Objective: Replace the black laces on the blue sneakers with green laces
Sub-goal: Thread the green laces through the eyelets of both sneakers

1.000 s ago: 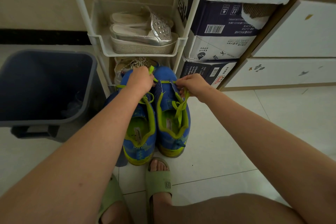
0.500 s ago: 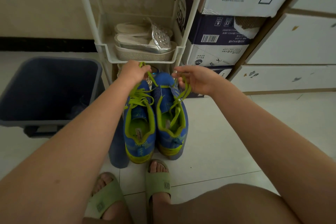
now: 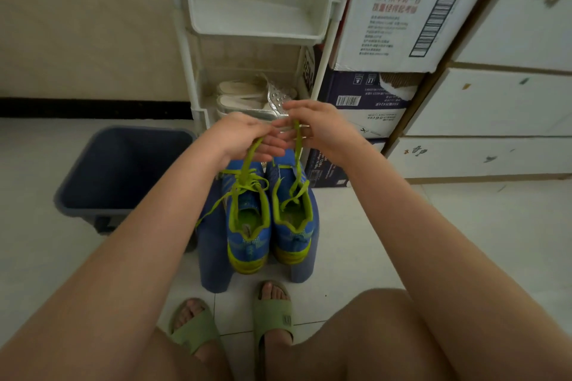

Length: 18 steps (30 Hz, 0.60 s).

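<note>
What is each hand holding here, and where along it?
The left hand holds the left sneaker's green lace by its upper end; the right hand pinches the right sneaker's lace likewise.

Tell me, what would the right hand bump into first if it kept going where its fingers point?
Probably the left hand. The right hand, pinching a green lace, points its fingers sideways at it, nearly touching. Depth is unclear, so it might slip just behind.
</note>
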Each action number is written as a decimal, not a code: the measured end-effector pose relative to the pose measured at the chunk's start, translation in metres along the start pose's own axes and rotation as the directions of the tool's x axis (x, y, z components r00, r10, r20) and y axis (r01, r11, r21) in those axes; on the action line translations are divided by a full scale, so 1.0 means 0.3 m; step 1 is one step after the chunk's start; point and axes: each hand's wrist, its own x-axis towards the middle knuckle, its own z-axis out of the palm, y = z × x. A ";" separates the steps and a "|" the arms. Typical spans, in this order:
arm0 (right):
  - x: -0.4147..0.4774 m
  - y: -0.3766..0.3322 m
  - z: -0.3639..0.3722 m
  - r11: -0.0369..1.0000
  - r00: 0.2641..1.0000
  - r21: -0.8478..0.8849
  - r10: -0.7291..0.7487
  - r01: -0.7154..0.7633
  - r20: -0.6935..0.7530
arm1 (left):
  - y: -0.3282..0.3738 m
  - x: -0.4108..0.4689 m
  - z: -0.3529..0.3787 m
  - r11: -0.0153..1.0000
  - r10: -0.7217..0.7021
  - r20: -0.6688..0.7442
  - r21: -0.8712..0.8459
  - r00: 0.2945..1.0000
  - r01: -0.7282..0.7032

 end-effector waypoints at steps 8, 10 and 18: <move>-0.082 -0.056 0.045 0.986 0.985 0.007 -0.166 0.167 -0.057 | 0.073 -0.118 0.044 0.983 0.158 0.037 -0.102 0.987 -0.154; -0.090 -0.068 0.040 0.979 0.979 -0.052 -0.201 0.199 -0.040 | 0.066 -0.120 0.047 0.985 0.154 0.016 -0.079 0.988 -0.153; -0.073 -0.075 0.006 0.961 0.976 -0.190 -0.213 0.199 -0.055 | 0.050 -0.086 0.032 0.995 0.050 0.077 0.085 0.996 -0.057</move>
